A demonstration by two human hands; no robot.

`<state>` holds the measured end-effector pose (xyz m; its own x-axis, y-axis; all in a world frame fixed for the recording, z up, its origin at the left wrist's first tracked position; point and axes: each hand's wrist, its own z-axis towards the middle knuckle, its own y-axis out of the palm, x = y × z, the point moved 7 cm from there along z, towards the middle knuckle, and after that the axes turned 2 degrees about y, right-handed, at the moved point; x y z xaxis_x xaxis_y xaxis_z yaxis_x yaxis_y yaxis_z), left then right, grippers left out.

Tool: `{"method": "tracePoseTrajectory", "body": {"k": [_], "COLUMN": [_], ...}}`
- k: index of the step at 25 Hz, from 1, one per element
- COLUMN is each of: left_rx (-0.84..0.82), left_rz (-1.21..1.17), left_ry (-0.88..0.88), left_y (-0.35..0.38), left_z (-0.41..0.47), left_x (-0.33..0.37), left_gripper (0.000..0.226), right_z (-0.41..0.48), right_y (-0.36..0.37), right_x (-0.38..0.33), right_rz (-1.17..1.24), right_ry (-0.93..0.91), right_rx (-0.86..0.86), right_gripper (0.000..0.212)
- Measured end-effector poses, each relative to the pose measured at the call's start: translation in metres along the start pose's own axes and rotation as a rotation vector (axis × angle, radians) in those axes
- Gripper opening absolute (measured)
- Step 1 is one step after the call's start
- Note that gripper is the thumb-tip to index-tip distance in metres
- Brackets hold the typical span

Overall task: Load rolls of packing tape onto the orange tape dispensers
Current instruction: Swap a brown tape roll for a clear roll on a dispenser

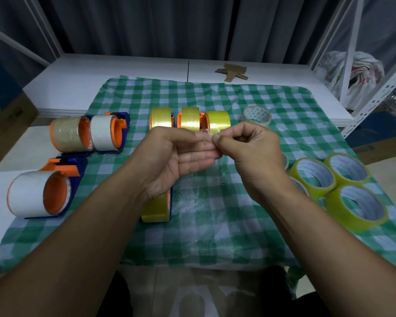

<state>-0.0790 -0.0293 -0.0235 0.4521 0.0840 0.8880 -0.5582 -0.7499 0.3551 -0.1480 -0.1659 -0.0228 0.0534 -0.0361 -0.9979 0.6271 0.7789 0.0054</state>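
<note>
Forearms stretch in from both lower corners and meet over the middle of the green checked cloth (pixel 215 225). The left hand (pixel 174 156) is turned palm up, its fingers nearly straight and pointing right, with the thumb laid along the top. The right hand (pixel 252 154) is curled, and its thumb and forefinger pinch a thin strip of clear tape (pixel 206 133) right at the left fingertips. The film is almost invisible, so I cannot tell whether the left thumb presses it too.

Just behind the hands, three yellow rolls (pixel 190 118) stand in a row on orange dispensers (pixel 204 121). A fourth yellow roll (pixel 156 211) sits on its dispenser under the left wrist, mostly hidden by the arm. To the left, three pale rolls (pixel 102 132) are mounted on orange hubs in blue frames (pixel 124 120).

At the right, three loose yellow-green rolls (pixel 359 207) lie flat and touch one another. Their white cores carry faint print that is too small to read. A clear roll (pixel 257 116) beyond the right hand has small triangular marks on its core, with no legible words. The edge of another roll (pixel 285 159) peeps out behind the right hand.

The cardboard box (pixel 7 124) at the left edge is cut off, and its dark print is blurred. The plastic bag (pixel 357 72) in the rack at the right shows red marks that cannot be read.
</note>
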Motion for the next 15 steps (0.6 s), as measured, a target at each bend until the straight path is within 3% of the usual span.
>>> {"method": "tracePoseTrajectory", "body": {"k": [4,10,15], "left_rx": [0.046,0.1,0.072], "left_rz": [0.098,0.181,0.255], "left_ry": [0.06,0.123,0.171], "left_y": [-0.0001,-0.003,-0.0031], "left_z": [0.0026,0.003,0.0002], "left_x": [-0.0003,0.0018,0.0077], "left_gripper": [0.021,0.005,0.011], "right_z": [-0.0021,-0.0011,-0.0023], "right_y": [0.0024,0.0019,0.0089], "right_x": [-0.0028,0.0015,-0.0002], "right_rz": [0.002,0.128,0.118], "right_ry": [-0.012,0.061,0.086], "right_rx": [0.005,-0.005,-0.157], "right_gripper": [0.019,0.031,0.017]}}
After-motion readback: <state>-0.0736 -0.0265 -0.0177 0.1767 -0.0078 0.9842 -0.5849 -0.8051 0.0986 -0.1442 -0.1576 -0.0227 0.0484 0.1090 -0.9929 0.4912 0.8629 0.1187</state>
